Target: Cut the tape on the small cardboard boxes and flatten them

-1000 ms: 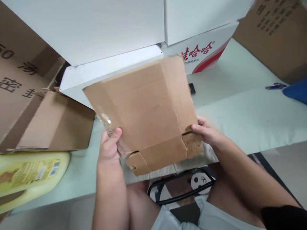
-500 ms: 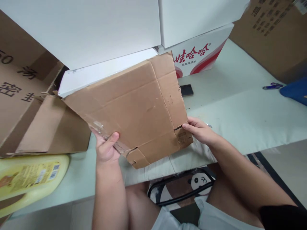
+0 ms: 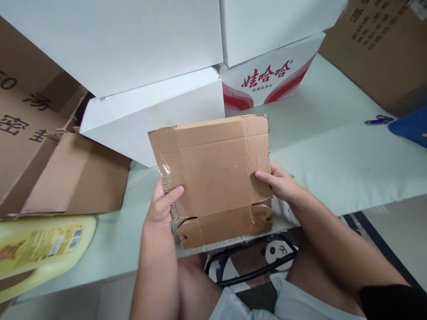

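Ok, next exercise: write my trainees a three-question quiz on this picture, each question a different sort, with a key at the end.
1. True or false: the left hand and the right hand both grip the cardboard piece.

2. Multiple choice: what colour is the jug at the lower left of the picture?
a) red
b) pale yellow
c) black

3. Fill in the blank: the white carton beyond the cardboard piece bears large ____ lettering.

Key: 1 true; 2 b; 3 red.
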Tool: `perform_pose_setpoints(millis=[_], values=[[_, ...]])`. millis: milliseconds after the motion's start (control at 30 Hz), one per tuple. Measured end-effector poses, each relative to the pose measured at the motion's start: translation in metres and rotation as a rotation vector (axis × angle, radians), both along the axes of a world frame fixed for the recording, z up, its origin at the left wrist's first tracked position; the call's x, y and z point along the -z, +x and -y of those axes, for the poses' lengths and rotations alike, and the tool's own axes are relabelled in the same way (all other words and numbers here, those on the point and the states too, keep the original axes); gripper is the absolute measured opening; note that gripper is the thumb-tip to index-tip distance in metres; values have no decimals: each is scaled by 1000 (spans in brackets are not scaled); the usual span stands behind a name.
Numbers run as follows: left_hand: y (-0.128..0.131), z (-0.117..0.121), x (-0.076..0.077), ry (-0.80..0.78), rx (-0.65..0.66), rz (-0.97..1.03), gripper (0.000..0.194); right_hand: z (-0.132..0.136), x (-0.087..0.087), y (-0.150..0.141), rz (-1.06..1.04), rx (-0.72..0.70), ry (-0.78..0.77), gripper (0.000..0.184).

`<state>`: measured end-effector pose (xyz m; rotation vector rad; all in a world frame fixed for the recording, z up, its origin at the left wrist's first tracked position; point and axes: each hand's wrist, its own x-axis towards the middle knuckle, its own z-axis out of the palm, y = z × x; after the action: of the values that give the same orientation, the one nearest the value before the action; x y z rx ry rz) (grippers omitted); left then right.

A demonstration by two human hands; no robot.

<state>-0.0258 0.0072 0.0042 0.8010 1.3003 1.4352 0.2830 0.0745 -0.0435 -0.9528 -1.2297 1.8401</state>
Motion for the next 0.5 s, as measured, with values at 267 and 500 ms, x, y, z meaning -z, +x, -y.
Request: perform_pose_setpoints(millis=[267, 500], values=[[-1, -9, -1, 240, -156, -65, 54, -1, -14, 5, -141, 42, -56, 52], [7, -17, 0, 332, -278, 24, 51, 15, -15, 9, -293, -100, 2, 65]])
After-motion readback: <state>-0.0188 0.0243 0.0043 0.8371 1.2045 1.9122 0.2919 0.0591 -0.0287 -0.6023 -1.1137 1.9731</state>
